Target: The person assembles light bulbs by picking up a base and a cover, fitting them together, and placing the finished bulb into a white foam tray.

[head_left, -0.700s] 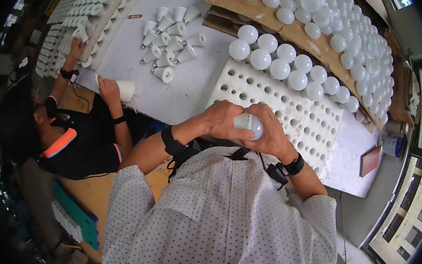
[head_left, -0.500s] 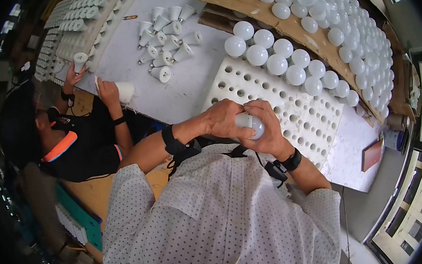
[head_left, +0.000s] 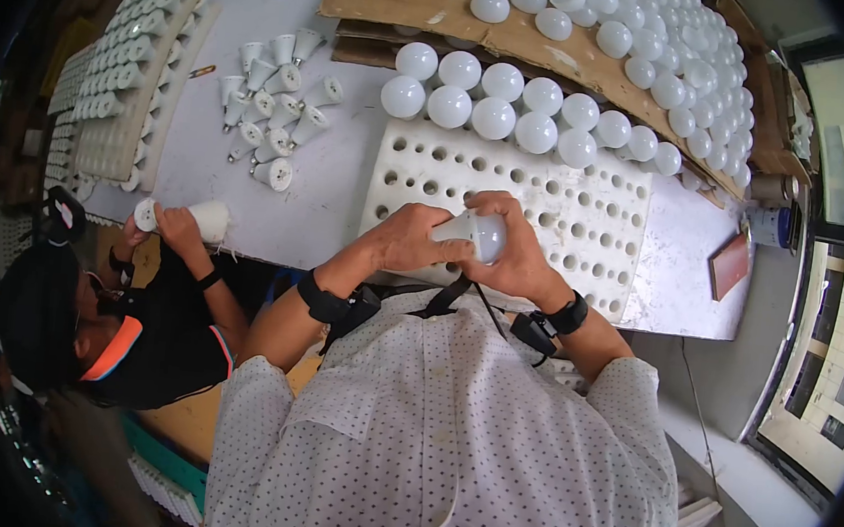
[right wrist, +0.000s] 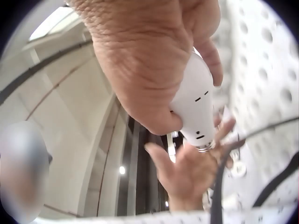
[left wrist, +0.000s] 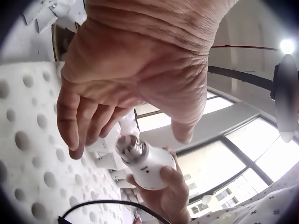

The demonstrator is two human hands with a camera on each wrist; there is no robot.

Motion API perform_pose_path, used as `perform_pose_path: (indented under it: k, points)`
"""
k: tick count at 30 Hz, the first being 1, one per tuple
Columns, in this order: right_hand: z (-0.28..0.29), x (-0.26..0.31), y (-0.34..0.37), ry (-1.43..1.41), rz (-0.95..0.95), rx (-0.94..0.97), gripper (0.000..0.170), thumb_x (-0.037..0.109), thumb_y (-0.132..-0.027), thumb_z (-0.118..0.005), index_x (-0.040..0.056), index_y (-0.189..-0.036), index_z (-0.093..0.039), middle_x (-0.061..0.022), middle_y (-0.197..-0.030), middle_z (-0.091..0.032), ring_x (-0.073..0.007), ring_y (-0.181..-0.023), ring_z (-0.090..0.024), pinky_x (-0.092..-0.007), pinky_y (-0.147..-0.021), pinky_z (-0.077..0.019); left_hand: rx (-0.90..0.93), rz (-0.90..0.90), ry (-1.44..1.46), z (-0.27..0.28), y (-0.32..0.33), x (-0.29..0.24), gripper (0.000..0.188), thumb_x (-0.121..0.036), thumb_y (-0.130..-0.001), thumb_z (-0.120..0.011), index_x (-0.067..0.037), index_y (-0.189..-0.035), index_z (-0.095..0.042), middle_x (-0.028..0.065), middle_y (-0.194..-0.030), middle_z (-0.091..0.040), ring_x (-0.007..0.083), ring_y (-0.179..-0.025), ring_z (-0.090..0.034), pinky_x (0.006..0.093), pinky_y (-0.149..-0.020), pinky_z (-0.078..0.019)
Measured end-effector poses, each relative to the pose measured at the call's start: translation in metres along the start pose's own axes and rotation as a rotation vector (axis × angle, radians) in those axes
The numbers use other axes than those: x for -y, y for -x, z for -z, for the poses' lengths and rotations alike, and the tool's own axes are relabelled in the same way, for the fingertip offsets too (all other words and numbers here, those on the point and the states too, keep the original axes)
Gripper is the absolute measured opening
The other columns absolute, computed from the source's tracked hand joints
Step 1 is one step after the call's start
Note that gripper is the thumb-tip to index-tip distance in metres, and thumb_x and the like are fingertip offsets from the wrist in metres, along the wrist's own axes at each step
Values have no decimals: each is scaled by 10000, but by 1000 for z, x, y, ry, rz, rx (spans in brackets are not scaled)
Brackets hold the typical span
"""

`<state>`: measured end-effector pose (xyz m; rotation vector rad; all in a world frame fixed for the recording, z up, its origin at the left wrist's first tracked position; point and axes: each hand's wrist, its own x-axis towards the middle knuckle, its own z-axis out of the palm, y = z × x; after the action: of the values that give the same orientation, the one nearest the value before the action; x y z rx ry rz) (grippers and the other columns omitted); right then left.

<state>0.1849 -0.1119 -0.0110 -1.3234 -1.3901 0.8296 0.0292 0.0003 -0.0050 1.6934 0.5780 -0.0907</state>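
My right hand point(head_left: 515, 257) grips a white LED light bulb point(head_left: 488, 235) by its dome, thumb on one side and fingers on the other. In the right wrist view, the bulb's tapered body point(right wrist: 196, 100) with small dark slots points away from the palm. Its metal screw base point(left wrist: 130, 148) shows bare in the left wrist view. My left hand point(head_left: 412, 240) is beside the base, its fingers extended and thumb spread, holding nothing. Below both hands lies a white foam board point(head_left: 509, 186) with rows of holes, with round bulbs point(head_left: 495, 117) along its far edge.
Cardboard sheets point(head_left: 414, 7) at the back carry many bulbs. Several white bulb housings point(head_left: 277, 110) lie on the table point(head_left: 317, 199) to the left. A person point(head_left: 154, 341) works at far left beside racks of housings point(head_left: 123, 67). A reddish-brown booklet point(head_left: 730, 267) lies at right.
My left hand has come loose from the bulb, and more of its body shows. The head view has shifted. The neighbouring person has brought a housing from the rack to their other hand.
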Motion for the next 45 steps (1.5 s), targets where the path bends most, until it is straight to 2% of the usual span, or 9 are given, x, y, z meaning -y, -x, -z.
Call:
perform_pose_path:
  k: [7,18,20,22,24,29,30,38,45]
  points:
    - [137,-45,23,793,-107,-542,546,47,-598,-722,12,-1081,-470,-169,-1046,-497,-323,-937,-520,-389,-804,-455,-495,188,176,32,24,97,422,-216,-750,-689,67,-1040,-572,145,-868,-660,151,-766,-621,248,-700,-489]
    - [156,-85,-12,1012,-428,-266,587,155,-681,-693,71,-1207,-448,-196,-1225,-406,-372,-1139,-409,-421,-954,-377,-925,296,216,55,48,175,239,-136,-813,-617,7,-1000,-574,101,-858,-659,130,-770,-631,224,-560,-469]
    - [193,-97,-8,969,-192,-337,504,161,-730,-661,59,-1190,-484,-199,-1197,-455,-355,-1109,-444,-395,-908,-423,-1155,82,-68,59,55,212,240,-94,-798,-614,1,-1014,-570,128,-913,-654,169,-808,-637,261,-625,-496]
    - [241,-113,-22,994,10,-555,407,142,-772,-642,56,-1154,-530,-181,-1107,-535,-323,-948,-556,-322,-640,-513,-1183,265,-388,72,64,194,273,-29,-767,-601,-7,-1036,-565,160,-951,-639,236,-840,-637,297,-689,-505]
    - [275,-108,-51,1246,-256,-601,452,247,-801,-628,20,-1173,-512,-218,-1094,-550,-331,-985,-550,-378,-759,-485,-1164,217,-639,79,62,185,464,39,-708,-571,-33,-1160,-493,187,-1091,-570,332,-993,-549,379,-839,-451]
    - [406,-229,-82,1277,-162,-356,648,367,-822,-604,1,-1304,-376,-272,-1259,-440,-358,-1163,-445,-408,-954,-376,-1206,216,-877,93,35,206,426,47,-721,-492,67,-1147,-477,238,-1283,-408,389,-1161,-406,438,-982,-321]
    - [398,-211,-96,1016,-410,-342,607,247,-789,-639,14,-1293,-394,-229,-1238,-475,-299,-1147,-463,-381,-972,-361,-1274,192,-868,91,30,214,409,34,-759,-467,63,-1167,-467,245,-1288,-399,389,-1166,-402,433,-982,-323]
    - [106,-85,-139,493,111,-155,622,236,-765,-655,14,-1286,-398,-218,-1236,-477,-298,-1145,-463,-379,-976,-356,-1172,376,-852,110,53,226,219,-90,-819,-437,24,-986,-520,192,-1252,-426,293,-1179,-417,402,-958,-362]
    - [15,-72,-120,263,54,164,636,226,-744,-669,14,-1280,-402,-209,-1235,-478,-298,-1142,-463,-378,-979,-352,-970,402,-1269,89,59,232,365,-170,-730,-551,37,-1029,-514,295,-1186,-443,324,-1086,-499,345,-957,-382]
